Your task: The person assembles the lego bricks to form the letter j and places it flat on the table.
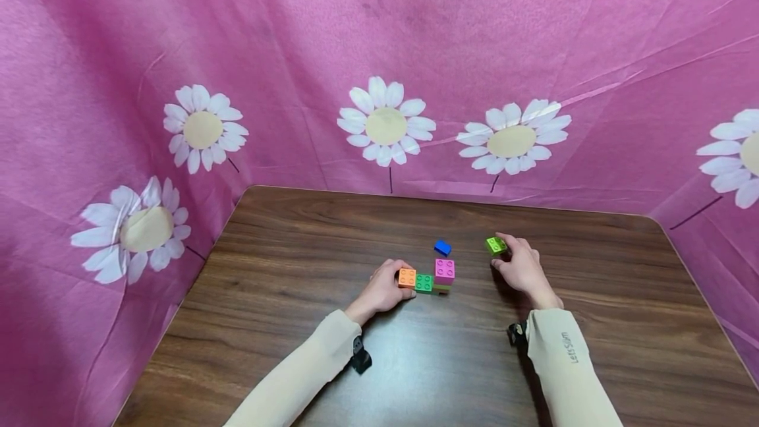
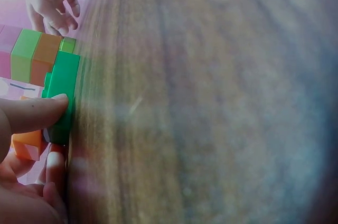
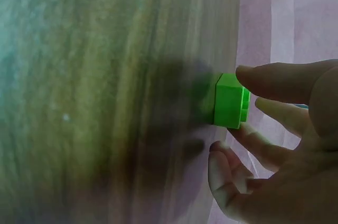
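My left hand (image 1: 382,288) grips the left end of a joined group of toy building bricks on the table. Its thumb presses the long green brick (image 2: 64,81), and fingers lie on the opposite side. An orange brick (image 1: 406,277) sits on that green brick's left end. At the other end rises a stack topped by a pink brick (image 1: 445,271), with light green and orange layers showing below it in the left wrist view. Off to the right, my right hand (image 1: 523,269) pinches a small lime-green brick (image 3: 228,101) between thumb and fingers, at the tabletop.
A small blue brick (image 1: 442,247) lies behind the pink-topped stack, left of the lime-green one. The brown wooden table (image 1: 284,242) ends at a pink curtain (image 1: 308,38) with white flowers, which hangs at the back and sides.
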